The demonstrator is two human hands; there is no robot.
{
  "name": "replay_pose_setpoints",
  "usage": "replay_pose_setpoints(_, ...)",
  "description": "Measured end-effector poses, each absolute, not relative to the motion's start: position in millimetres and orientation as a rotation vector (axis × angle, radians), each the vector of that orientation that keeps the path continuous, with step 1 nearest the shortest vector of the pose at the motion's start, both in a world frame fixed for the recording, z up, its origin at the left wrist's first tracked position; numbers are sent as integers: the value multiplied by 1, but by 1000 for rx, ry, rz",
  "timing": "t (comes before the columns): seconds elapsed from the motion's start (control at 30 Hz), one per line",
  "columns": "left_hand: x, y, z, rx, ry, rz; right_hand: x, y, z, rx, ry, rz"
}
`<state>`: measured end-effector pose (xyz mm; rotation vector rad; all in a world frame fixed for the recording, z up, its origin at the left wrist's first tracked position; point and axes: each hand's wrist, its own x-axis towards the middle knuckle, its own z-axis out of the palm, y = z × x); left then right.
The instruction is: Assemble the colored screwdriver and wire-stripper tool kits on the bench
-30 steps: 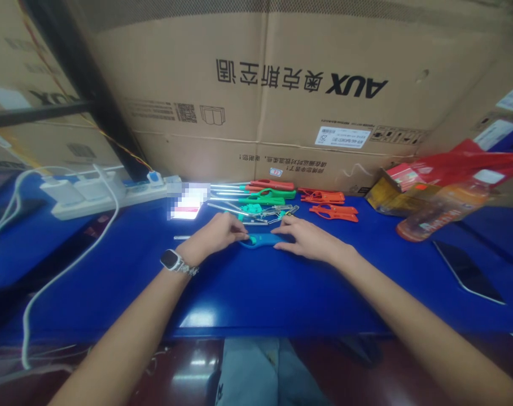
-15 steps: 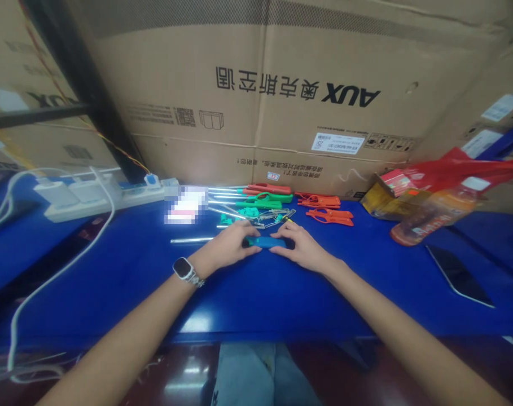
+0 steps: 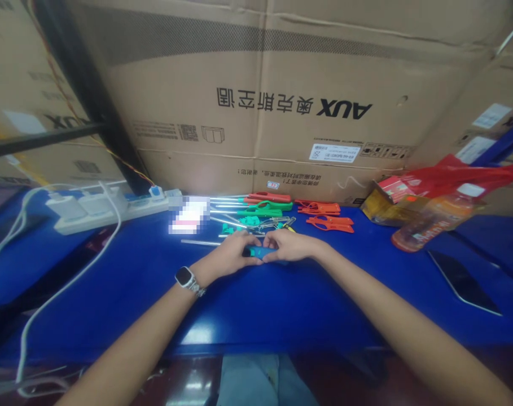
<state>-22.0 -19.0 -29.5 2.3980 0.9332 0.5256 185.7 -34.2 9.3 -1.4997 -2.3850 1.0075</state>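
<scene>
In the head view, a blue plastic casing (image 3: 258, 251), long and narrow like a lighter's handle, lies low over the blue table between both hands. My left hand (image 3: 231, 252) is closed on its left end, thumb below and fingers above. My right hand (image 3: 293, 246) pinches it near the middle and covers much of its right part. Just beyond the fingers are small teal plastic pieces (image 3: 250, 221) and metal tubes. Farther back lie a green long-nosed lighter (image 3: 270, 210) and a red one (image 3: 268, 198). Several orange casing pieces (image 3: 331, 224) rest to their right.
A white power strip (image 3: 70, 224) with cables stands at the left, beside a bright, blurred-out rectangle (image 3: 189, 215). On the right are a drink bottle (image 3: 434, 220), a dark phone (image 3: 463, 282) and a small box (image 3: 377, 207) under a red bag. A large cardboard box (image 3: 256, 73) walls the back.
My right hand has slid left along the blue casing, toward my left hand, and now covers more of its right part. The camera view has shifted slightly.
</scene>
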Motion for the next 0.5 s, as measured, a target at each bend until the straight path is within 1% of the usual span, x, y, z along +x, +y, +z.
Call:
replay_pose_setpoints(0.17,-26,-19,-25,2426,891,487,191,-37,10,-1368,-2493,1077)
replay_pose_setpoints(0.23,-26,-19,-21,2463,880,513,191,-42,5,-1314,-2441,1023)
replay_pose_setpoints(0.33,-26,-23,-14,2607,901,584,191,-52,-3,-1239,-2320,854)
replay_pose_setpoints(0.4,-26,-26,-6,2693,995,709,191,-57,-6,-1213,-2233,789)
replay_pose_setpoints(0.5,-29,-30,2,2677,1182,1073,190,-61,-7,-1222,-2093,697)
